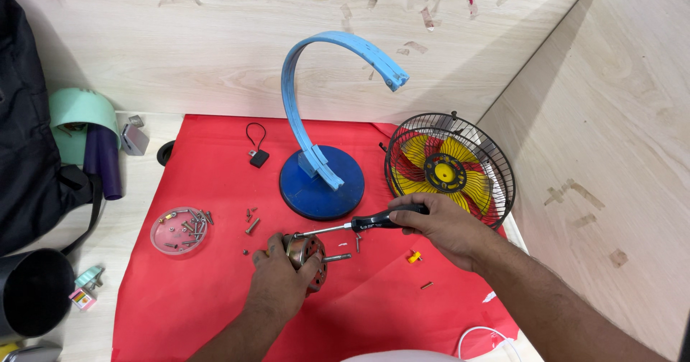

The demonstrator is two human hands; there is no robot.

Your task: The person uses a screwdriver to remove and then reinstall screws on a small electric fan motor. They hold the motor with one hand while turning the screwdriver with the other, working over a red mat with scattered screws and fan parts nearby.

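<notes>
Gripping the small motor (305, 252) on the red cloth (187, 290), left hand (277, 279) is steadying it while right hand (445, 229) is clasping the screwdriver (359, 225), its shaft running leftward, tip meeting the motor's top.

A blue stand (322, 182) with a curved arm sits at the back of a red mat (187, 297). Right of it a black fan cage (450, 168) with yellow blades leans by the wall. A clear dish (179, 230) of screws lies at left, loose screws (251, 222) beside it. A black bag (25, 139) fills the left edge.
</notes>
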